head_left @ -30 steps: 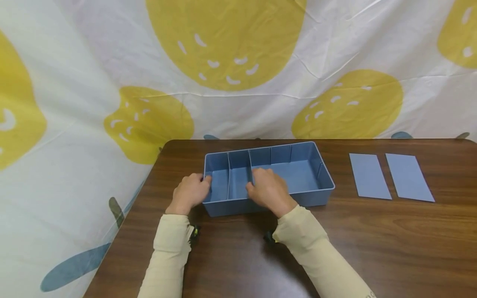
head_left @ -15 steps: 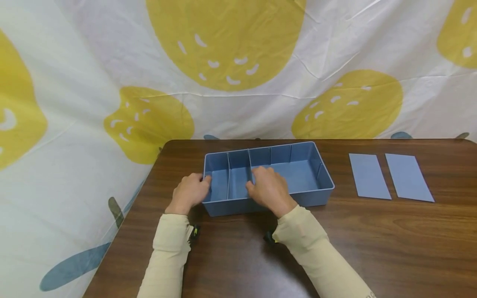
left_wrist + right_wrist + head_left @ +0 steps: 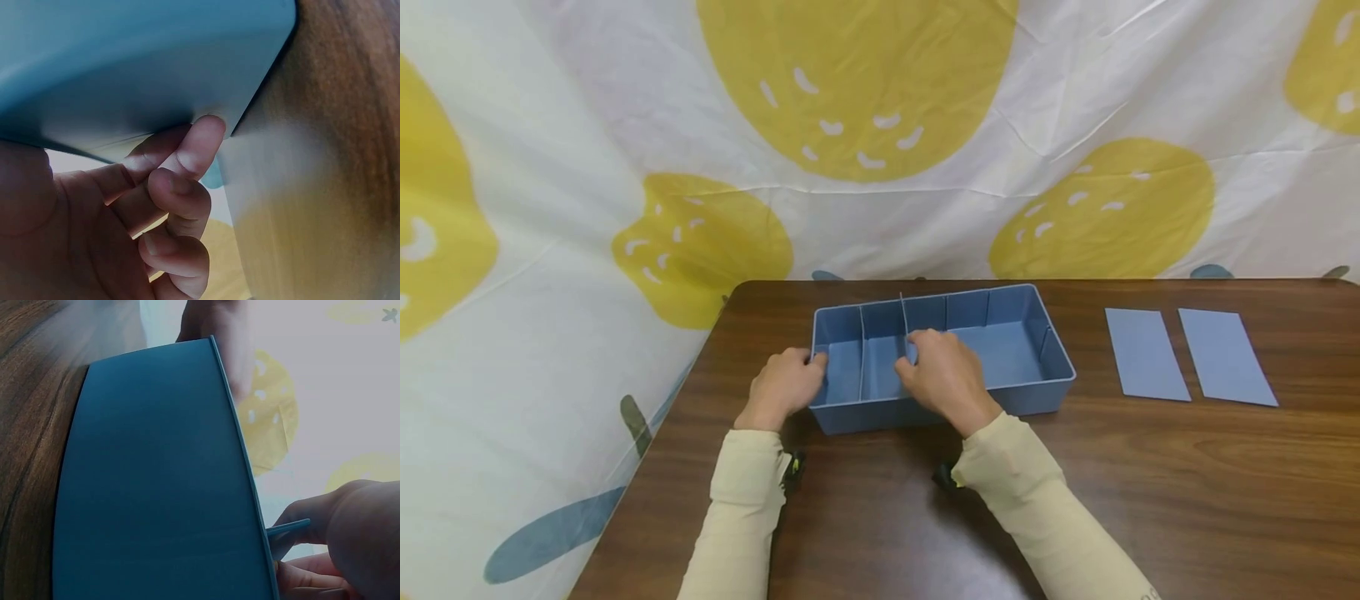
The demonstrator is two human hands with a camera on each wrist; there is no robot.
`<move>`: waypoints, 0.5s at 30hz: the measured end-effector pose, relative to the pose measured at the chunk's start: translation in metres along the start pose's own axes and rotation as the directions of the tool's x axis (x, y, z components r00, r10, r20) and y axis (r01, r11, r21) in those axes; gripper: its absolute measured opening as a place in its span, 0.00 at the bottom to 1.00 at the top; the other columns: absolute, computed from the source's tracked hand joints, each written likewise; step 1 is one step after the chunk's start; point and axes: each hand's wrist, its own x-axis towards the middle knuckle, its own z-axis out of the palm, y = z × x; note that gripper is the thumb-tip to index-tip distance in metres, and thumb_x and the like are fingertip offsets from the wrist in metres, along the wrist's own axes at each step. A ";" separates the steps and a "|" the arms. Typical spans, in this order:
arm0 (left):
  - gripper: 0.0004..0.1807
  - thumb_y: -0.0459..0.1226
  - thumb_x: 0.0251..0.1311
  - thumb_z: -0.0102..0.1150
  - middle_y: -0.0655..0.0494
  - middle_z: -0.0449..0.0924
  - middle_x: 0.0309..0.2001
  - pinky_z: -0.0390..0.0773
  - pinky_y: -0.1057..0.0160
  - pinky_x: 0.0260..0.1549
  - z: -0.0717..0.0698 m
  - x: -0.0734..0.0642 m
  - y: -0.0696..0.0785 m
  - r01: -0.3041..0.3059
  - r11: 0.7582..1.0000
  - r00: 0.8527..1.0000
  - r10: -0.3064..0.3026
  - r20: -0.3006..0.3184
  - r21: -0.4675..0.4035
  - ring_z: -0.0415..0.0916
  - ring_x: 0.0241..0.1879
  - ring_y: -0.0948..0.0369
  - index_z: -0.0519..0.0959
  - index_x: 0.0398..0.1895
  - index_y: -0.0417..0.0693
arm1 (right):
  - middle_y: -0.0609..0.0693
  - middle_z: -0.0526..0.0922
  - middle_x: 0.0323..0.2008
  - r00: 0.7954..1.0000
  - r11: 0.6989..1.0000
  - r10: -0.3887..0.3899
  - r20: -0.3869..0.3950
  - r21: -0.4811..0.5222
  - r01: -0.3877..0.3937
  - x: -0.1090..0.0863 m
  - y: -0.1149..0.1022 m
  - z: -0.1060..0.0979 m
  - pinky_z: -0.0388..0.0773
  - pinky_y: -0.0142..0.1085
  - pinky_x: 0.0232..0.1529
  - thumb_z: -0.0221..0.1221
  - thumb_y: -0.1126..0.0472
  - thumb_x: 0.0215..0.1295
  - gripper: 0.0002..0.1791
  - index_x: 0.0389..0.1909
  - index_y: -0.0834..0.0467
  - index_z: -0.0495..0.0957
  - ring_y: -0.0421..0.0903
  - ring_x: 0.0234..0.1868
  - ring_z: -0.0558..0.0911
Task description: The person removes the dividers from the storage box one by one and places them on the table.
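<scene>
A long blue box (image 3: 1030, 397) stands on the table, with two thin cross dividers in its left part. My left hand (image 3: 786, 385) grips the box's left wall, thumb inside; in the left wrist view its fingers (image 3: 203, 147) lie against the outer face. My right hand (image 3: 946, 375) reaches over the front wall and pinches the right-hand divider (image 3: 903, 312), whose far end pokes above the rim. In the right wrist view this divider's edge (image 3: 290, 526) also sticks up past the rim. The other divider (image 3: 862, 358) sits lower, level with the rim.
Two flat blue-grey panels (image 3: 1147, 354) lie side by side on the brown wooden table (image 3: 1150, 500), right of the box. A lemon-print cloth (image 3: 880, 225) hangs along the table's back edge and left side.
The right-hand divider has risen a little, its far end now standing above the rim. My right hand has lifted slightly with it, while my left hand stays on the box's left wall.
</scene>
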 end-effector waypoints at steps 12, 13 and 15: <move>0.24 0.52 0.73 0.38 0.44 0.80 0.44 0.72 0.44 0.43 0.000 0.001 0.000 -0.009 1.000 1.000 0.009 -0.007 0.001 0.76 0.43 0.48 0.80 0.46 0.45 | 0.46 0.66 0.08 0.998 0.999 -0.024 -0.065 0.041 0.027 -0.002 -0.001 -0.004 0.58 0.33 0.15 0.57 0.61 0.64 0.23 0.59 0.65 0.78 0.41 0.10 0.65; 0.25 0.51 0.73 0.38 0.44 0.80 0.46 0.72 0.43 0.44 -0.001 0.001 0.000 -0.008 1.000 1.000 0.008 -0.004 -0.001 0.76 0.44 0.48 0.80 0.48 0.45 | 0.45 0.66 0.08 0.997 0.999 -0.026 -0.068 0.044 0.029 -0.002 -0.001 -0.004 0.58 0.33 0.15 0.57 0.60 0.64 0.23 0.59 0.64 0.78 0.41 0.10 0.65; 0.25 0.51 0.73 0.38 0.43 0.80 0.49 0.72 0.42 0.45 -0.001 0.000 -0.001 -0.007 1.000 1.000 0.007 0.001 -0.005 0.76 0.46 0.48 0.80 0.51 0.45 | 0.45 0.67 0.08 0.997 0.998 -0.030 -0.075 0.046 0.034 -0.003 -0.002 -0.003 0.57 0.33 0.15 0.57 0.60 0.64 0.23 0.58 0.64 0.78 0.40 0.10 0.65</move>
